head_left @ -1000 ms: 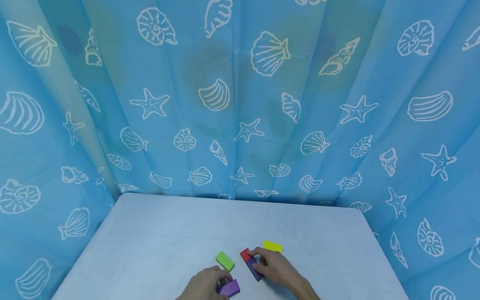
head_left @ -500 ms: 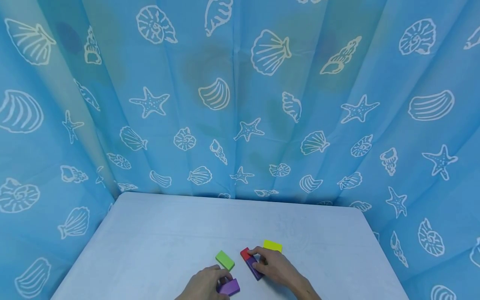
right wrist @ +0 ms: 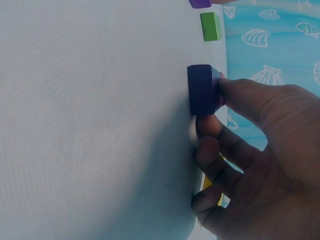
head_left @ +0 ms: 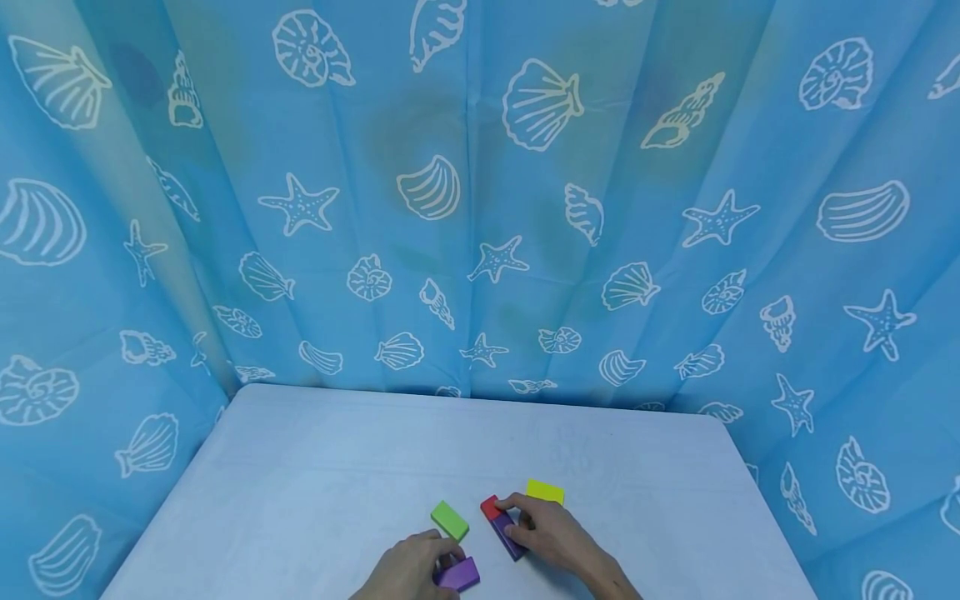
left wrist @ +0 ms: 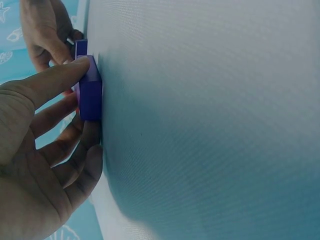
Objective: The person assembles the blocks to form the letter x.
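Observation:
On the white table my left hand grips a purple block, its far part covered by the fingers. The left wrist view has the thumb lying on top of this purple block, with fingers along its side. To the right, my right hand holds a dark purple block lying end to end with a red block. Its index fingertip reaches the red one. In the right wrist view the thumb presses the top of the dark purple block, fingers curled beside it.
A light green block lies just beyond my left hand. Behind my right hand sits a yellow block, partly covered. A blue shell-patterned curtain surrounds the white table at the back and sides.

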A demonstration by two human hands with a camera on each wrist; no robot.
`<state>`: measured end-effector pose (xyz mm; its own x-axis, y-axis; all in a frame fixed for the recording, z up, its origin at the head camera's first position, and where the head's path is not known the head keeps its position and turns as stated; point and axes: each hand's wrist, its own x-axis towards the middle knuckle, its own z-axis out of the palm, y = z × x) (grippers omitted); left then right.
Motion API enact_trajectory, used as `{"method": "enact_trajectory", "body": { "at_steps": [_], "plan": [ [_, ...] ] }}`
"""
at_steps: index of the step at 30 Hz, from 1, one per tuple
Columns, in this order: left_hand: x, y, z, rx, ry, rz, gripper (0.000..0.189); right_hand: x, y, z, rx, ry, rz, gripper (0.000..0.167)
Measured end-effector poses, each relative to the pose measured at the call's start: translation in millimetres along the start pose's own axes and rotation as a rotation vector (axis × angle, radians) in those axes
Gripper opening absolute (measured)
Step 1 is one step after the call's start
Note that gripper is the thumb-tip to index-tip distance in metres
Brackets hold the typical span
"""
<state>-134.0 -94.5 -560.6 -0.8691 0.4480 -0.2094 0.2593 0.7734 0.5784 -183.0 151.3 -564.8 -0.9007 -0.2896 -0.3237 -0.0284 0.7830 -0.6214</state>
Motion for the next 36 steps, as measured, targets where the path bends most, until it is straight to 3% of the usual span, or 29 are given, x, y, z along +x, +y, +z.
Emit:
{"method": "enact_trajectory", "body": {
  "at_steps": [8,16,36],
  "plan": [
    [0.6,0.6,0.9,-0.012,0.001,-0.009,0.038,0.4,0,0,0.009,-0.004,0.013,0.035],
    [6.3,0.9,1.2,0.046,0.026,0.029,0.041,-0.7,0,-2,0.013,-0.007,0.004,0.035],
    [14.6,3.8,-1.1,0.038,0.041,0.056,0.042,-1.7,1,-3,0.013,-0.016,-0.022,0.034]
  ]
}}
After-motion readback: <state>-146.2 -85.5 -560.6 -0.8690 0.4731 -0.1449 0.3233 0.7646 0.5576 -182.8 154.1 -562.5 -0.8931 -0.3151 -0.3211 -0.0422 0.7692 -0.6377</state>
